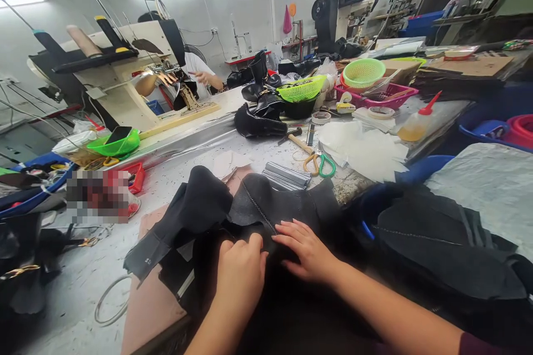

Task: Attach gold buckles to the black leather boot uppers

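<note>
Several black pieces [29,266] laid at lower left of frame. Black leather-like workpiece [291,208] spread across lower centre, judged unfinished: edges loose, not yet joined into closed form. Left hand [241,266] curled in at near edge; whether material is pinched cannot be told. Chain-like trim [257,205] apparently already fixed. Right hand [306,249] laid by trim's lower end, fingers loosely extended. Similar pieces [433,258] heaped at lower right.

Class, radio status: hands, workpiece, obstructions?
Left hand curled at black panel; right hand spread on it, beside stitched seam. Hammer, scissors beyond panel, clear of both hands.
</note>
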The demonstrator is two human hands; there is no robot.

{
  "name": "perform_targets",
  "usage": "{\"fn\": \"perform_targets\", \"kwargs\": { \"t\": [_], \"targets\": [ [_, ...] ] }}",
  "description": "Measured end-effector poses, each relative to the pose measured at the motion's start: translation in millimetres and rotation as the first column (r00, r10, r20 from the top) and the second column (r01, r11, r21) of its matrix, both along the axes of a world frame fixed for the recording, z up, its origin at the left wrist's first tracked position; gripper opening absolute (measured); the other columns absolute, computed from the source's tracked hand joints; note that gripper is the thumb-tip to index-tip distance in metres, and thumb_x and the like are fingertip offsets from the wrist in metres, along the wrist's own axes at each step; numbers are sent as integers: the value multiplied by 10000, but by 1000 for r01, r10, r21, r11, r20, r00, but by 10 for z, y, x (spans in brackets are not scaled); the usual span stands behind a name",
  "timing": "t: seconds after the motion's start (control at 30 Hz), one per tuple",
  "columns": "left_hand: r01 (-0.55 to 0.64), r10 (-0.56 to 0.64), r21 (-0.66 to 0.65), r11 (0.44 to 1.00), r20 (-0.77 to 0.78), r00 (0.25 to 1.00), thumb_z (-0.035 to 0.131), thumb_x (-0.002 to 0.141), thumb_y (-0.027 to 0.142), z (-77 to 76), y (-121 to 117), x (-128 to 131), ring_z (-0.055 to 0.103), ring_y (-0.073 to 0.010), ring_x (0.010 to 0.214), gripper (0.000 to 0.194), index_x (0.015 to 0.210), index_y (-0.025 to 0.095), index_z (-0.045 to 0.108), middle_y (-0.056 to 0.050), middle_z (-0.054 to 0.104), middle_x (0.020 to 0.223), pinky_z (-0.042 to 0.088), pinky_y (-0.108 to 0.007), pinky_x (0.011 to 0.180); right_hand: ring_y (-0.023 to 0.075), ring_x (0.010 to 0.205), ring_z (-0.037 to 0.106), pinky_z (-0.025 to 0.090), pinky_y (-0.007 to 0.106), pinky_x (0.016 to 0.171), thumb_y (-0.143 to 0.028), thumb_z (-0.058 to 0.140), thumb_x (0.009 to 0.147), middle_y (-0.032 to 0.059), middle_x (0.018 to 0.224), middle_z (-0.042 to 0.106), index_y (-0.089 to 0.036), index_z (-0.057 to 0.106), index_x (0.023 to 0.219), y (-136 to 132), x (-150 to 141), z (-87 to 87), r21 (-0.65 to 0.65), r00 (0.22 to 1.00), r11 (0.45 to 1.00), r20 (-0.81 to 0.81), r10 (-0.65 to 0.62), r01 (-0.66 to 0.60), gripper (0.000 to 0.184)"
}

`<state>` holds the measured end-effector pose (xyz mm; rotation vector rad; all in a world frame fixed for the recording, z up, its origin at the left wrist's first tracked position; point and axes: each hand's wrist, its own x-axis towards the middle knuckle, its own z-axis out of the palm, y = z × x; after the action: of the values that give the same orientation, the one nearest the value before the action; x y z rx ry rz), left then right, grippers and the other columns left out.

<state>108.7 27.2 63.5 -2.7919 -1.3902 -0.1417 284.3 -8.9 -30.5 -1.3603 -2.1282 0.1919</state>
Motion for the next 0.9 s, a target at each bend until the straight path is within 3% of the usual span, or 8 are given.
{"fn": "perform_targets", "kwargs": {
  "t": [0.17,0.23,0.3,0.4,0.53,0.67,0.77,0.9],
  "targets": [
    [-70,100,-220,973,127,987,442,825,125,112,45,-116,612,-173,667,94,877,187,491,13,679,717,312,-319,707,252,1219,441,312,510,1024,-203,556,726,114,1275,535,-191,499,1221,-12,5,20,-30,1000,999,-20,-17,17,498],
    [-94,124,-243,966,112,986,405,831,119,161,45,-124,614,-173,679,118,881,185,490,3,686,737,311,-328,721,257,1219,441,311,516,1023,-204,560,724,119,1279,532,-182,502,1218,-18,3,22,-30,1000,999,-21,-15,14,498],
    [-132,146,-176,975,71,987,409,857,209,167,22,-79,615,-197,698,118,890,171,516,-33,684,760,308,-350,725,269,1222,436,310,527,1020,-202,566,718,130,1282,527,-166,506,1213,-22,-1,19,-22,1000,1000,-16,-9,8,500],
    [-171,171,21,985,17,985,492,820,457,72,-24,59,598,-271,760,326,851,143,574,-94,671,761,298,-406,747,280,1223,433,315,537,1012,-192,562,716,139,1284,525,-154,510,1208,-27,-8,4,-12,1000,1000,-10,-13,12,497],
    [-133,132,170,977,14,991,470,865,325,-107,-8,154,574,-250,746,265,698,163,596,-70,658,660,274,-411,780,270,1211,447,325,534,1007,-181,535,726,127,1277,533,-170,507,1208,-28,-8,-20,-3,1000,1000,-22,-20,20,482],
    [-105,99,232,967,39,994,420,897,307,-131,81,33,565,-216,643,348,632,165,596,-57,626,570,284,-367,739,256,1218,441,329,521,1011,-160,517,721,119,1283,529,-170,477,1240,-20,3,-28,-1,999,1000,-41,-6,6,520],
    [-79,77,151,985,14,997,396,900,288,-59,130,-84,567,-212,627,362,624,164,595,-57,610,571,296,-342,702,253,1223,435,330,512,1014,-151,512,720,112,1288,526,-172,474,1244,-17,9,-21,-7,999,1000,-39,-11,11,526],
    [-16,8,-140,990,-56,998,347,904,254,111,165,-168,573,-198,701,346,664,175,583,-38,615,649,320,-325,721,253,1228,429,329,505,1016,-136,510,705,108,1293,521,-170,472,1250,-17,10,-3,-15,1000,1000,-29,-2,1,547]
  ]
}}
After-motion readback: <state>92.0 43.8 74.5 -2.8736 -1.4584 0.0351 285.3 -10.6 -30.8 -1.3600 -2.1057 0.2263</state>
